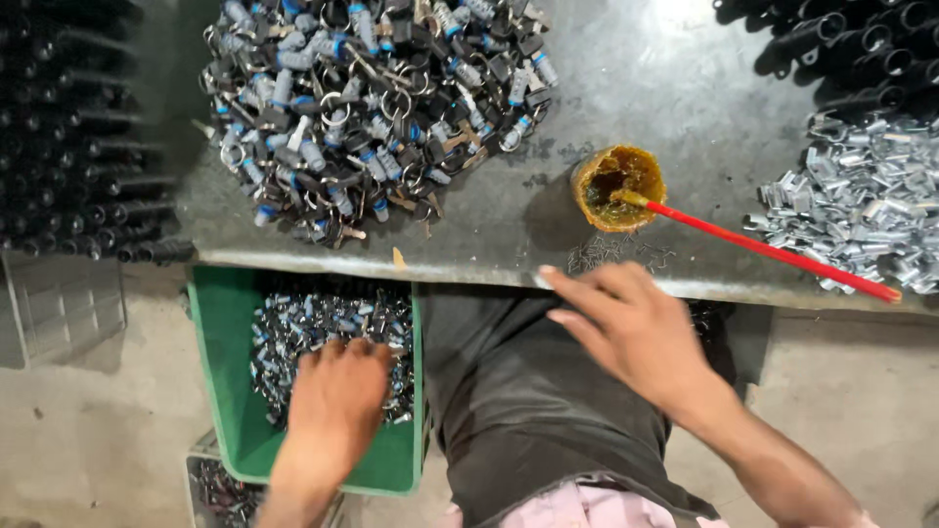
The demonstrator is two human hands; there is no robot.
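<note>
The left hand (333, 401) dug with curled fingers into small metal parts (313, 323) in the near green crate (230, 391); the right hand (631, 328), fingers loosely spread, empty, could knock the glue pot (618, 186)

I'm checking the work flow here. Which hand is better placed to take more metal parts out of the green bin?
Left. The left hand is already down among the metal parts in the green bin; the right hand hovers at the table edge.

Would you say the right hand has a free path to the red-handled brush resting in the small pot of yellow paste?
Probably yes: the right hand hovers at the table edge just below the pot, and nothing stands between it and the brush.
</note>
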